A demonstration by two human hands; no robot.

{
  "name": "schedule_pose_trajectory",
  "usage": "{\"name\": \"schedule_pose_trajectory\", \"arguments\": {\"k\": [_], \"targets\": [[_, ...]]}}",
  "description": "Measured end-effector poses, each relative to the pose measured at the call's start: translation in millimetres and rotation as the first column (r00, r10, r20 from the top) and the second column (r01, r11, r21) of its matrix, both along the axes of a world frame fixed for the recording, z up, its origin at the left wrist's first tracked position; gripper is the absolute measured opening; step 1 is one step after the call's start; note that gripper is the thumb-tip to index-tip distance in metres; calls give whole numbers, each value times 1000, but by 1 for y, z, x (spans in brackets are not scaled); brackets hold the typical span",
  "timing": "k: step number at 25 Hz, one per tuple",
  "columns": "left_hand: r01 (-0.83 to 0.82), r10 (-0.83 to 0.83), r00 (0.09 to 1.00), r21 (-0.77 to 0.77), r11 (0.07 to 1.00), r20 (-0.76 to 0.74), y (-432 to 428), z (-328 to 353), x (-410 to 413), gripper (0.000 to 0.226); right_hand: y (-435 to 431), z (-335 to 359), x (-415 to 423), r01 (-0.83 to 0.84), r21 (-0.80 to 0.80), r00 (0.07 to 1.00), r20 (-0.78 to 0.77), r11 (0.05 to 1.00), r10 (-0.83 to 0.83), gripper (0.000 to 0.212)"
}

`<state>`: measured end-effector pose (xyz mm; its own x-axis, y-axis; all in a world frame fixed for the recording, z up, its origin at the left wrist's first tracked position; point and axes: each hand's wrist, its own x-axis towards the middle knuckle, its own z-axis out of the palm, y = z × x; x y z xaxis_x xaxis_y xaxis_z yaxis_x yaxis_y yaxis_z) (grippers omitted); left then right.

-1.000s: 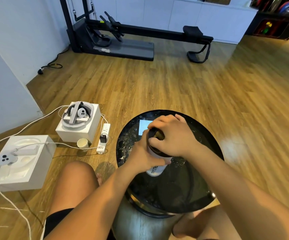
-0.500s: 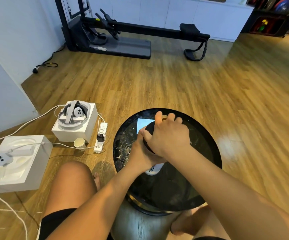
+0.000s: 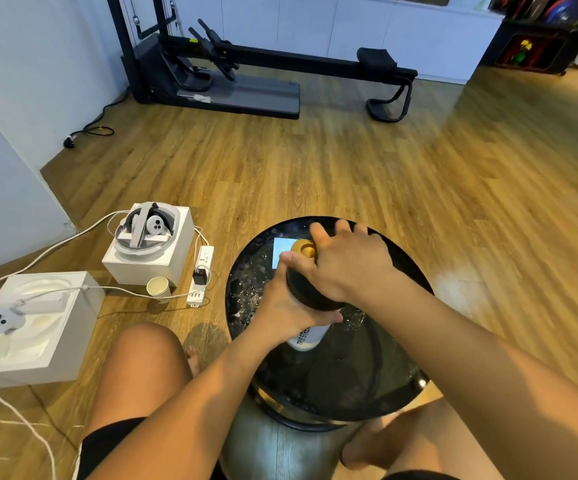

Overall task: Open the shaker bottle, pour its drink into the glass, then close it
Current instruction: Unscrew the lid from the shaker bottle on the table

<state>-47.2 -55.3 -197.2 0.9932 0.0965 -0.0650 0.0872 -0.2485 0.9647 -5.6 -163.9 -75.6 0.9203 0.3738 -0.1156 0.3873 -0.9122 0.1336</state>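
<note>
You're on the lid right now, and that puts you in either the opening or the closing step; which one I can't tell, because no glass shows anywhere on the round glossy black surface [image 3: 398, 386].

The white plastic shaker bottle [image 3: 304, 338] with black lettering stands near the middle of that surface, tipped a little toward you. Your left hand [image 3: 285, 306] wraps its body just under the cap, grip pressed firmly around the bottle, thumb pointing up along the side. Your right hand [image 3: 346, 263] sits on top, fingers spread over the wide black screw lid [image 3: 306, 292] and clamped on its rim. Just past your knuckles a small gold-coloured round spout cap [image 3: 306, 249] peeks out on the lid's far side.

Beyond the bottle there's a pale rectangular reflection on the surface, and off to the bottle's left, down on the wooden floor, a small paper cup [image 3: 157, 288] stands next to a white power strip [image 3: 200, 273]. That's no glass, as far as I can judge.

Next move, as I read it: hold the body dead still with your left and turn the lid with your right, keeping the bottle upright so nothing slops out. If you're opening, you'll need the glass close to the bottle before you tip.
</note>
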Motion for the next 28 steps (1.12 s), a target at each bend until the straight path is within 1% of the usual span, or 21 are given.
{"name": "schedule_pose_trajectory", "arguments": {"k": [1,2,4,7,9,10,12,13,14,15,17,18,19,21,22,23,24,25,26,27,28], "targets": [[7,-7,1000,5,1000,2,0,0,0,92,3,-1,-2,45,-49,998,38,998,-43,89],[15,-15,1000,7,1000,4,1,0,0,91,5,0,-3,34,-54,999,32,998,-33,84],[31,-31,1000,17,999,1,5,0,0,96,5,5,1,-86,16,991,-105,996,88,78],[61,-63,998,56,997,29,6,1,0,113,4,20,6,-219,48,902,-370,975,221,93],[58,-59,998,74,996,16,6,-1,0,119,3,22,6,-238,63,877,-414,969,242,93],[42,-43,999,87,995,9,5,-3,0,116,2,21,4,-218,62,898,-377,974,226,90],[19,-16,1000,130,991,-27,1,-1,3,101,3,14,-3,-68,-10,982,-175,998,65,93],[23,-14,998,162,986,-59,-1,1,4,92,6,9,-8,34,-51,997,-70,998,-38,93],[35,-21,997,186,982,-78,-1,1,6,86,11,4,-13,92,-80,996,-2,993,-92,89],[38,-27,997,171,985,-68,-2,-2,7,85,15,1,-16,94,-95,996,16,991,-93,80],[35,-34,999,137,990,-7,1,-5,7,97,15,-4,-17,5,-33,999,-33,999,-6,62],[34,-38,999,148,988,24,3,-5,5,102,10,-5,-16,-85,39,991,-96,996,89,58],[45,-54,998,172,984,44,5,-7,3,100,5,-3,-16,-178,140,970,-144,974,198,55],[56,-66,996,158,986,63,4,-7,2,78,-4,0,-16,-321,331,912,-144,887,384,41],[57,-66,996,155,986,55,4,-7,2,74,-6,0,-17,-351,405,897,-115,844,428,33],[57,-64,997,145,988,40,5,-10,5,78,-6,-1,-17,-349,448,901,-81,823,426,29],[47,-49,999,110,993,14,5,-8,5,84,-5,-3,-15,-323,443,923,-50,836,383,33],[54,-54,999,83,995,0,5,-7,6,86,-2,-5,-13,-271,367,955,-12,890,296,47],[65,-64,998,80,995,-11,4,-4,6,90,1,-6,-12,-180,221,984,32,959,177,61],[67,-65,997,87,994,-29,3,-2,6,101,5,-6,-11,-73,81,995,71,994,67,69],[54,-50,998,79,995,-45,5,-2,5,114,8,-7,-11,-9,3,996,83,1000,9,70]]}}
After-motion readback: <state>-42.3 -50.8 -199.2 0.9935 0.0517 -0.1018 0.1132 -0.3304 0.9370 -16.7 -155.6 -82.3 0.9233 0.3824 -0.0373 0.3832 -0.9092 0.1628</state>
